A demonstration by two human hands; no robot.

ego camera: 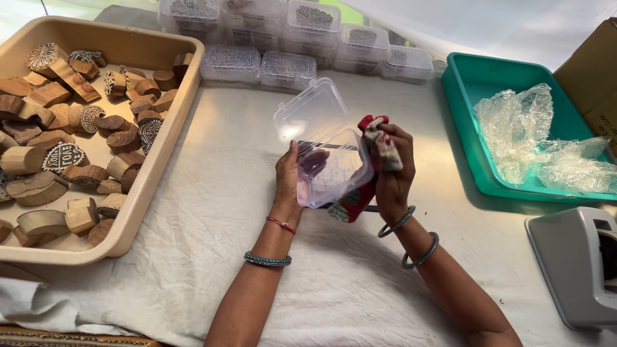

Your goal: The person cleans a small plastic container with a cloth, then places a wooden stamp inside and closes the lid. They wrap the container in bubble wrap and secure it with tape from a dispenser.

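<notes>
Clear hinged plastic box (324, 151) sat open in the left hand (290, 180), fingers clasping its base, while the right hand (392, 173), beside it, gripped a red patterned cloth (379, 144), seemingly mid-wipe.

The left hand's (292, 183) fingers sit behind the clear hinged box (324, 151), seen only blurred through its wall. The right hand (393, 173) covers much of the red patterned cloth (373, 164). The grey machine (578, 270), cardboard box (591, 71) and beige tray (138, 212) run off the edges.
</notes>
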